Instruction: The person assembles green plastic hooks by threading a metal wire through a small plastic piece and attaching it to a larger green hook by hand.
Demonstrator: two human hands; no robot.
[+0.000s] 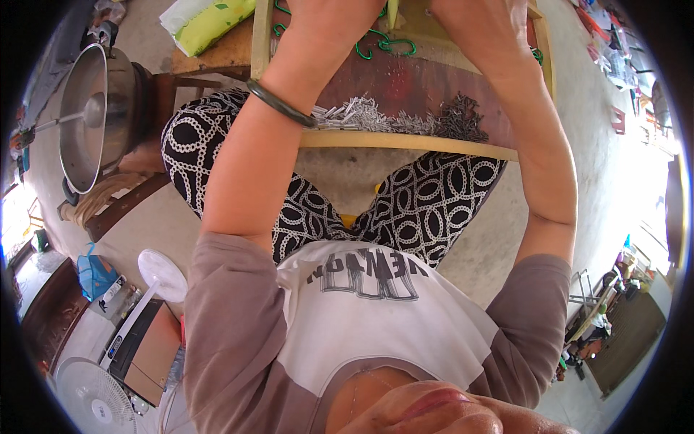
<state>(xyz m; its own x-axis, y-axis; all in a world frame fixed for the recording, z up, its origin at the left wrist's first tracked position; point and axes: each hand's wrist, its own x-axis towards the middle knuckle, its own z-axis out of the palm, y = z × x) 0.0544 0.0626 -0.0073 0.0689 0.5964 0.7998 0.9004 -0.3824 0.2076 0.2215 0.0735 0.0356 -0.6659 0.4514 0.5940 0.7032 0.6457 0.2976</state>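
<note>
Both of my forearms reach over a shallow wooden-rimmed tray (412,142) across my lap. My left hand (334,16) and my right hand (481,20) are cut off by the upper edge, so their fingers do not show, nor does anything they may hold. Between them a narrow yellow-green strip (392,13) comes into view. Green metal hooks (396,48) lie on the tray just below my hands. Along its near rim are a heap of small silver pins (361,114) and a heap of dark, screw-like pieces (461,117).
At the left, a large metal pan (119,123) stands near a wooden stool. A green-and-white soft pack (210,25) lies on a wooden surface beyond it. Lower left are a white fan (94,398) and a blue bag (96,273). Assorted household items line the right side.
</note>
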